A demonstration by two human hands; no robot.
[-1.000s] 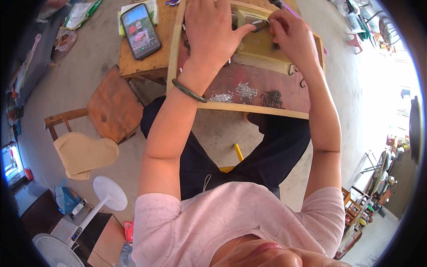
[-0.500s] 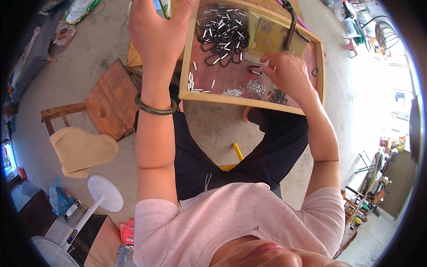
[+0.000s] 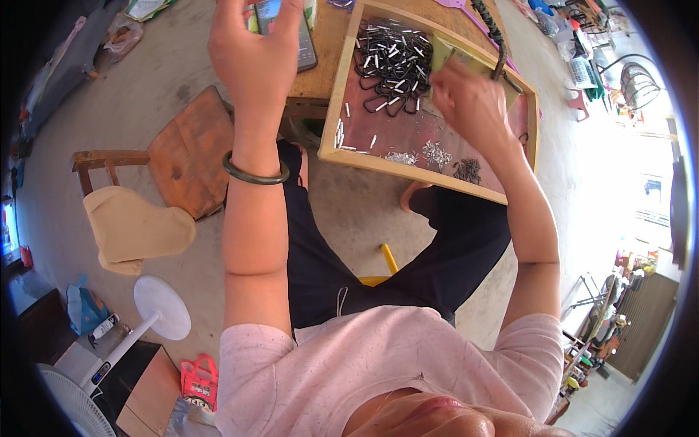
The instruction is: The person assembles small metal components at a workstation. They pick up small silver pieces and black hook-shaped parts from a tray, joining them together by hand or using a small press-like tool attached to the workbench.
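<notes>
My right hand (image 3: 473, 102), slightly blurred, has its fingers curled together at a yellowish metal block (image 3: 440, 49) in a wooden-rimmed tray (image 3: 408, 175). What it holds is hidden; a small dark tip shows at the fingers. Left of it lies a heap of black carabiners (image 3: 393, 65) with silvery gates. Along the tray's near side sit two piles of tiny silver pins (image 3: 437, 154) and a pile of small dark parts (image 3: 467, 172). Over a phone (image 3: 306, 54) on the table, my left hand (image 3: 255, 47) has thumb and fingers apart; the fingertips are cut off above.
A black-wrapped lever (image 3: 498, 54) rises beside the block. The tray overhangs the front of a wooden table (image 3: 331, 51). To the left are a wooden chair (image 3: 189, 160) and a white fan (image 3: 162, 307). Loose silvery gates (image 3: 340, 135) lie in the tray's left corner.
My right hand has gone from a carabiner on the tray floor up to the yellowish block. That carabiner no longer shows there. The view has shifted, uncovering more of the phone.
</notes>
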